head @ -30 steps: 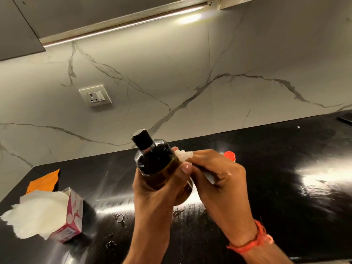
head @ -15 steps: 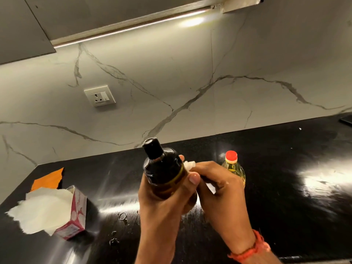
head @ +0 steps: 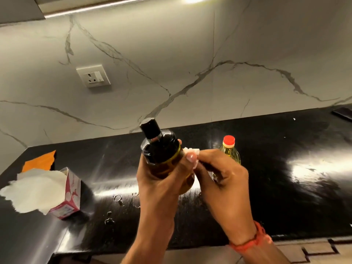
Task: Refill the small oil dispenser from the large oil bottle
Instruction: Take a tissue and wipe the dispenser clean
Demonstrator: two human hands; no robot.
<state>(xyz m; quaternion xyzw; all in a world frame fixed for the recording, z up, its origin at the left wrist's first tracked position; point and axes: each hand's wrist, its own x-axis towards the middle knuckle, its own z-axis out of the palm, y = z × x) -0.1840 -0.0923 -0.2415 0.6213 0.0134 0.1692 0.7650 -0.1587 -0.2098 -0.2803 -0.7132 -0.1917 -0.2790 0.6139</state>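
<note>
Gripping the small oil dispenser (head: 163, 159) around its amber body, the left hand (head: 162, 185) is holding it up above the middle of the black counter (head: 285, 197), its dark cap and black spout tilting toward the back wall. The right hand (head: 222, 180) is pinching a small white tissue (head: 191, 151) with curled fingers and pressing it against the dispenser's right side, just beside the left thumb. An orange thread band (head: 253, 242) is sitting on the right wrist.

Behind the right hand, the large oil bottle (head: 229, 149) is standing upright nearer the counter's back edge, red cap on, yellow oil showing (its lower part is hidden by the hand).

Toward the counter's left edge a pink and white tissue box (head: 70, 195) is lying with white sheets (head: 36, 191) spilling out to the left, and an orange cloth (head: 39, 161) is lying behind it near the back left corner. A few wet drops (head: 118, 198) are glinting on the counter between the box and the hands. A white wall socket (head: 93, 75) is sitting on the marble wall
</note>
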